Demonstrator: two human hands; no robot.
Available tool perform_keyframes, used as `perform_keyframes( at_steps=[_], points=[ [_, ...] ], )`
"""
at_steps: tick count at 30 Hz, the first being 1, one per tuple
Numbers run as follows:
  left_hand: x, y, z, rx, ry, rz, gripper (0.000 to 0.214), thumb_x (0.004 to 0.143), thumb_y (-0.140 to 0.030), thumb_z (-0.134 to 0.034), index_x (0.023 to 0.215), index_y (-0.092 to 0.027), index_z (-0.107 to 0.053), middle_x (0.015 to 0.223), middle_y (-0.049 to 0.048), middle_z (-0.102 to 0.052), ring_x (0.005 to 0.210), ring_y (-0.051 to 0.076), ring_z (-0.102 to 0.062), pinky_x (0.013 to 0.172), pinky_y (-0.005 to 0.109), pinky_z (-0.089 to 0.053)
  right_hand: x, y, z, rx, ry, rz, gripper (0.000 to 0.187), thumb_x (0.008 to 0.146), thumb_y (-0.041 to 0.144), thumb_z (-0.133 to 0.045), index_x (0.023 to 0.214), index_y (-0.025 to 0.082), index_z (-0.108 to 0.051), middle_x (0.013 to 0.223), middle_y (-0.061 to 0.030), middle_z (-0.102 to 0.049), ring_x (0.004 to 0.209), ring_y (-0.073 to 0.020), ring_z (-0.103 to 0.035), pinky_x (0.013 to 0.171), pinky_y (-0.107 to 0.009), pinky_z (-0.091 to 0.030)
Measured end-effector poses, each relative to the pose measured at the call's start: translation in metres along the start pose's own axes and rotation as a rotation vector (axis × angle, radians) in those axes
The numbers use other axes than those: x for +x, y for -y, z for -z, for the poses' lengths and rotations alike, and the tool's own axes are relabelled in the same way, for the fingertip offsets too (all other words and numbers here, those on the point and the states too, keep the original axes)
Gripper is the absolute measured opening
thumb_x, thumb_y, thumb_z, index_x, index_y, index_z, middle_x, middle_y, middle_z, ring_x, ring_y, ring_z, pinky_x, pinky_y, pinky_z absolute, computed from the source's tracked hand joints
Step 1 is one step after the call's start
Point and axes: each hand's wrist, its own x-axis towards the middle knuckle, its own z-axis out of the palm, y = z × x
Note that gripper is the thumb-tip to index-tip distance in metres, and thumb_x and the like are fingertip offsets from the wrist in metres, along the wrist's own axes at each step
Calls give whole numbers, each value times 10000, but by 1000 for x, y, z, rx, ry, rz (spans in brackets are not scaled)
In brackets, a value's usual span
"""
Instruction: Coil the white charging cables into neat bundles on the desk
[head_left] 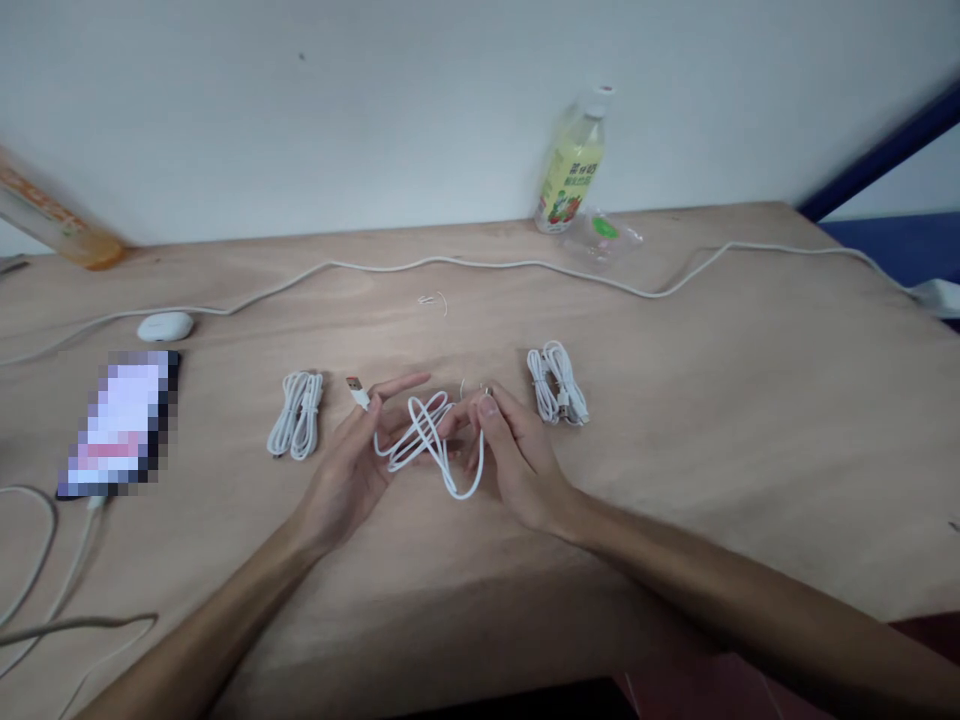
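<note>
A white USB cable (pixel 427 430) hangs in loose, crossing loops between my two hands, above the wooden table. My left hand (pixel 356 460) pinches it near the USB plug, which sticks up past the thumb; the index finger stretches out to the right. My right hand (pixel 517 450) grips the other end between thumb and fingers, and that connector is mostly hidden. One bundled white cable (pixel 295 415) lies left of my left hand. More bundled white cable (pixel 556 383) rests just beyond my right hand, with a USB plug showing.
Small twist ties (pixel 433 300) lie farther back. A long white cord (pixel 480 262) crosses the table's rear. At the wall stand a yellow-labelled bottle (pixel 574 170) beside clear plastic (pixel 604 240) and an orange drink bottle (pixel 67 225). A phone (pixel 120 420) and white case (pixel 165 326) sit left.
</note>
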Motion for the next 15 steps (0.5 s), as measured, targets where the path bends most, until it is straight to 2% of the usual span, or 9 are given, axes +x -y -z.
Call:
perform_keyframes(
  at_steps=[5,8,11,15],
  points=[
    [0,-1,-1,0,19,-4,418,1016,-537,-737,1315,-246,-764,1242,112,-836,1170,327,-778,909,406,-635,0,1,-1,16,1,-12,499,1097,672,-500,864,240,-588,883,-21,-753,604,-131,-617,589,-277,-559],
    [1,0,0,0,20,-2,433,1004,-548,-751,1310,-243,-767,1251,117,-834,1210,335,-763,914,401,-634,0,2,-1,6,-2,-22,508,1088,689,-502,872,238,-594,910,-25,-755,582,-119,-591,588,-279,-574],
    [1,0,1,2,15,-2,416,1005,-547,-751,1293,-247,-776,1242,113,-838,1251,329,-745,957,393,-617,0,2,-1,2,5,-22,515,1084,699,-499,871,240,-594,907,-26,-747,624,-130,-630,622,-292,-602],
    [0,0,0,10,24,-13,403,1015,-544,-736,1289,-252,-778,1238,112,-838,1217,327,-758,921,384,-618,0,1,-1,-1,-3,-22,523,1076,711,-505,869,241,-600,917,-30,-748,674,-142,-663,639,-298,-610]
  ],
)
